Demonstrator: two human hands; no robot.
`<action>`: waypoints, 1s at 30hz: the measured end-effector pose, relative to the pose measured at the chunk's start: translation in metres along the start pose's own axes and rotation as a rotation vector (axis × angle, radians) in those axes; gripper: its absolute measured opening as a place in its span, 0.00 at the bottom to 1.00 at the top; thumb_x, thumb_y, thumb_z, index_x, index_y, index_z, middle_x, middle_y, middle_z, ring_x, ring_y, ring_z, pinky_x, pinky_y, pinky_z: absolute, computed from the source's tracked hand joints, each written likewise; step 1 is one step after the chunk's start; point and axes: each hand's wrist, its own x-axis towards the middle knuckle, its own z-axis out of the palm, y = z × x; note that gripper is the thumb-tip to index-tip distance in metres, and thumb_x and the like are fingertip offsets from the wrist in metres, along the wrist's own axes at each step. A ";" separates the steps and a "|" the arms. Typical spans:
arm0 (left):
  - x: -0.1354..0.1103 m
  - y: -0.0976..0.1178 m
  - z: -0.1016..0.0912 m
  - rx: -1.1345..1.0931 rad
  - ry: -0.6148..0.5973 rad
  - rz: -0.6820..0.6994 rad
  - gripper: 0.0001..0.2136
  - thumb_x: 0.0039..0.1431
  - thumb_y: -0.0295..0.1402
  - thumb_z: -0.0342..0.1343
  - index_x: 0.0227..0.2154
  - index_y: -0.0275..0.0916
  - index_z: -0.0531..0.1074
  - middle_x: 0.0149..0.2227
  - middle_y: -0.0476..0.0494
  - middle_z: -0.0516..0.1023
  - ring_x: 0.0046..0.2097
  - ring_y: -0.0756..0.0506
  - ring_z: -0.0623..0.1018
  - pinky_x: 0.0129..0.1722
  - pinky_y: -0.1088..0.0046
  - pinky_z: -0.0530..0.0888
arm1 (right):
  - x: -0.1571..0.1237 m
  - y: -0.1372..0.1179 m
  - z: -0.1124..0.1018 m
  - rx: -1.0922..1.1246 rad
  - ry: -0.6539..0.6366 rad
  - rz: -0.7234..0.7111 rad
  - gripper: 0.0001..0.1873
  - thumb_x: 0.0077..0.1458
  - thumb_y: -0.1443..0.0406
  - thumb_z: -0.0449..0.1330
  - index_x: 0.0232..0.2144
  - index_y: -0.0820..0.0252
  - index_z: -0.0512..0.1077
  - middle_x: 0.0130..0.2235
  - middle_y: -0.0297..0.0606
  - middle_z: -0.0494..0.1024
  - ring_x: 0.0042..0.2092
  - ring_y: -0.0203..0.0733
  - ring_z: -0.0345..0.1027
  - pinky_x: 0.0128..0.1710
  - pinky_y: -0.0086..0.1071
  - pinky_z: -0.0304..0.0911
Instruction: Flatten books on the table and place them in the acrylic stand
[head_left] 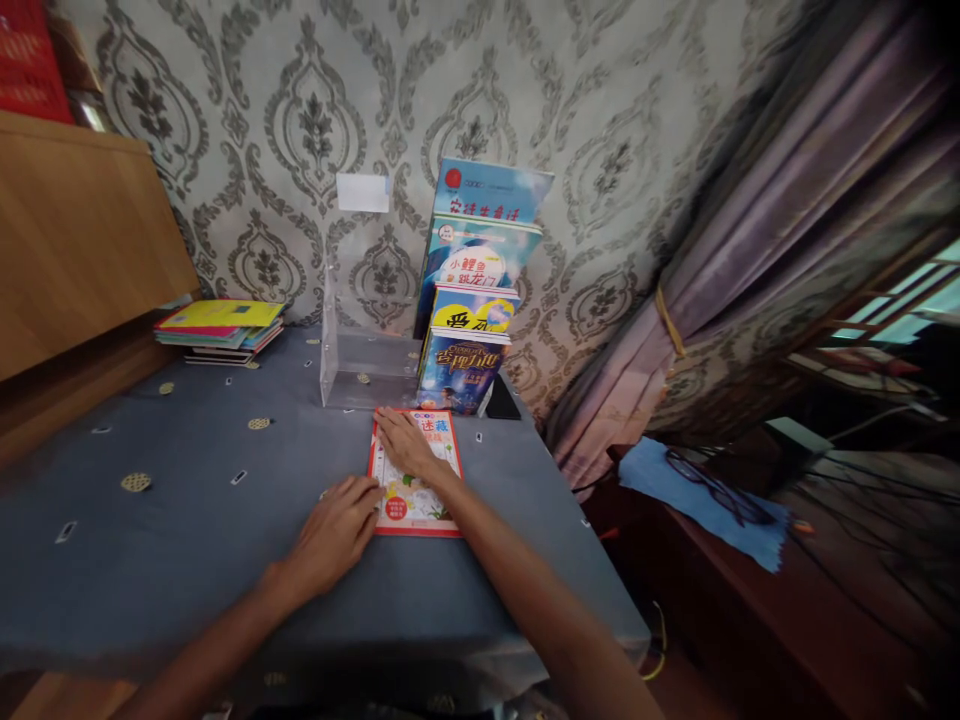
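A thin red-bordered children's book (420,500) lies flat on the grey-blue tablecloth (187,540). My right hand (405,443) rests flat on the book's upper part, fingers stretched out. My left hand (334,535) lies on the cloth at the book's left edge, its fingertips touching that edge. Just behind the book stands a clear acrylic tiered rack (360,370); its right half holds several upright picture books (469,330), its left half shows no books.
A stack of thin colourful books (221,330) lies at the table's far left by a wooden panel (75,240). A black object (504,402) sits right of the rack. Purple curtains (750,270) hang at right, above a dark bench with blue cloth (701,500).
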 end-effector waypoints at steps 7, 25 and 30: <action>0.070 -0.059 0.028 0.146 -0.053 -0.055 0.18 0.67 0.29 0.44 0.56 0.35 0.68 0.58 0.34 0.72 0.58 0.39 0.72 0.55 0.58 0.71 | 0.001 0.006 0.002 0.097 0.063 0.007 0.23 0.67 0.68 0.47 0.62 0.61 0.66 0.62 0.47 0.70 0.66 0.43 0.58 0.66 0.44 0.52; 0.104 -0.087 0.048 0.201 0.062 -0.088 0.19 0.67 0.30 0.42 0.56 0.35 0.70 0.59 0.35 0.73 0.58 0.39 0.72 0.59 0.56 0.67 | -0.009 0.014 -0.005 0.054 0.118 -0.005 0.22 0.66 0.66 0.51 0.60 0.62 0.68 0.60 0.49 0.72 0.63 0.46 0.63 0.64 0.43 0.57; 0.104 -0.085 0.047 0.231 0.058 -0.080 0.19 0.68 0.31 0.42 0.56 0.37 0.70 0.59 0.36 0.73 0.57 0.39 0.72 0.59 0.55 0.67 | -0.021 0.024 -0.016 0.069 0.102 0.009 0.20 0.66 0.65 0.51 0.57 0.63 0.71 0.60 0.50 0.73 0.63 0.45 0.64 0.64 0.42 0.57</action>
